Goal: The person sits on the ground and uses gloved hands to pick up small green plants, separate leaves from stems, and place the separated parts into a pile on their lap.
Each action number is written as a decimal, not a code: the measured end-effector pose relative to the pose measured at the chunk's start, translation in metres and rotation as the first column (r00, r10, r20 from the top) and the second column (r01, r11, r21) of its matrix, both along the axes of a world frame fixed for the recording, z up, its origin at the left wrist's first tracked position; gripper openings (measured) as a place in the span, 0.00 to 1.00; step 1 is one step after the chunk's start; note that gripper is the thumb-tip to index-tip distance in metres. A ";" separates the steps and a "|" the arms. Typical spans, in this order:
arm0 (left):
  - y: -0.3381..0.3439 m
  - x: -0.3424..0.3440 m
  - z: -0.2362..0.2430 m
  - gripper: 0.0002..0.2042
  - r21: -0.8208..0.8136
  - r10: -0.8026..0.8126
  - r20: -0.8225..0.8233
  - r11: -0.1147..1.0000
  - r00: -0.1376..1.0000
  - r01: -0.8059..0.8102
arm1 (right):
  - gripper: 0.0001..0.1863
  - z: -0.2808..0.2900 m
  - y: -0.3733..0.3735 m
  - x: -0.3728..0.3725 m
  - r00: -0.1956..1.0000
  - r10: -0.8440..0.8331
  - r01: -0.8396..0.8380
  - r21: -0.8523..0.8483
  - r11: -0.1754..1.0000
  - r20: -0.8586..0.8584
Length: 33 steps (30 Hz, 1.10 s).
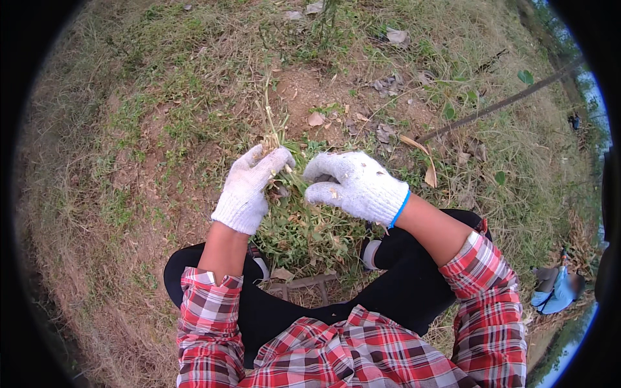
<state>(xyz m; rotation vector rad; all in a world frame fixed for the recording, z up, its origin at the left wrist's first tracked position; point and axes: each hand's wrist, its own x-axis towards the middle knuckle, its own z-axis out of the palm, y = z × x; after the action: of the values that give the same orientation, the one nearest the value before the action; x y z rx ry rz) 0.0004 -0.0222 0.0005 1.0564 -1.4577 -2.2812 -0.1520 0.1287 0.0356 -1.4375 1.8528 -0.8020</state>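
My left hand [247,187], in a white knit glove, is closed round a bunch of plant stems [270,123]. Thin pale stalks stick up past its fingers, and green leafy ends hang on the side toward the other glove. Just to the right is my right hand [357,184], gloved in white with a blue cuff edge. Its thumb and fingers are curved with a gap between them, beside the hanging stems; nothing clearly shows in its grip. Bits of dry plant cling to both gloves. Below the hands, between my legs, lies a heap of green leafy plants [310,229].
A small frame of bars [304,283] lies on the ground between my feet. A thin dark pole [501,100] slants in from the right, near a curled dry leaf [427,161]. Low weeds and dry grass surround bare soil [307,97]. A person in blue [557,294] is far right.
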 end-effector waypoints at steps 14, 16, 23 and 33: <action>0.007 0.000 -0.006 0.32 -0.166 -0.134 0.203 0.972 0.970 0.169 | 0.06 -0.011 -0.005 -0.005 0.912 -0.053 -0.036 -0.208 0.977 -0.407; 0.008 -0.001 -0.004 0.35 -0.146 -0.162 0.198 0.970 0.967 0.192 | 0.06 -0.011 -0.005 -0.008 0.857 -0.047 -0.076 -0.215 0.974 -0.514; 0.015 -0.003 0.005 0.12 -0.163 -0.245 0.218 0.945 0.945 0.283 | 0.05 -0.009 -0.003 -0.012 0.821 -0.065 -0.097 -0.252 0.963 -0.567; 0.022 -0.002 0.012 0.13 -0.163 -0.327 0.225 0.916 0.918 0.366 | 0.04 -0.003 -0.003 -0.013 0.826 -0.090 -0.079 -0.272 0.959 -0.556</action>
<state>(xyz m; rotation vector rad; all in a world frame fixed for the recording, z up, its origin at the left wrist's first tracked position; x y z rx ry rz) -0.0018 -0.0003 0.0120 1.0506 -2.0568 -2.2340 -0.1649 0.1255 0.0325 -2.0260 2.2381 -0.7124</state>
